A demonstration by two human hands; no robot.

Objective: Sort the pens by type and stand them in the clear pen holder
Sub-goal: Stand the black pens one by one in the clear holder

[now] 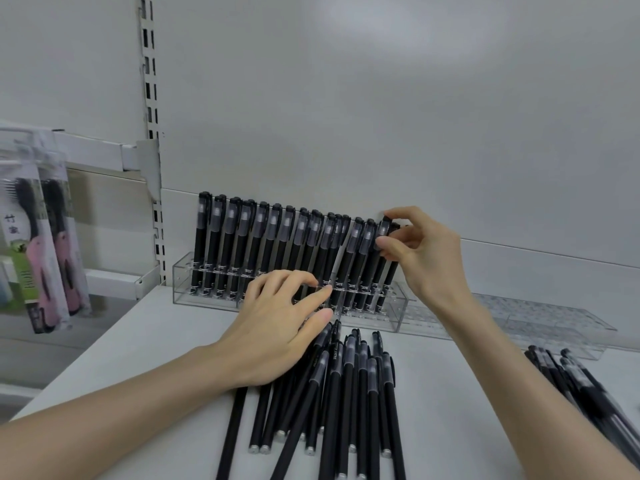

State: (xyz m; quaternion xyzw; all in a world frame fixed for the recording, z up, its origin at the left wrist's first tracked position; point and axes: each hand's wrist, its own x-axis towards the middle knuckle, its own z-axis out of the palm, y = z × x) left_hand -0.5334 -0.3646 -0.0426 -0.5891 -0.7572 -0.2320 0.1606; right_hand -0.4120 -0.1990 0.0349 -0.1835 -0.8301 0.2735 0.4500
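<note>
A clear pen holder (185, 285) stands against the back wall with several black capped pens (256, 244) upright in it. My right hand (422, 251) pinches the cap of the rightmost standing pen (382, 233). My left hand (277, 327) lies with relaxed fingers over the top of a loose pile of black pens (346, 393) on the shelf, its fingertips against the holder's front. A second pile of a different pen type (585, 389), with clear barrels, lies at the right edge.
The holder's right part (540, 320) stretches on with open holes. Packaged pink brushes (45, 258) hang at the left beside a slotted shelf upright (152, 98). The white shelf surface (156, 341) drops off at its left edge.
</note>
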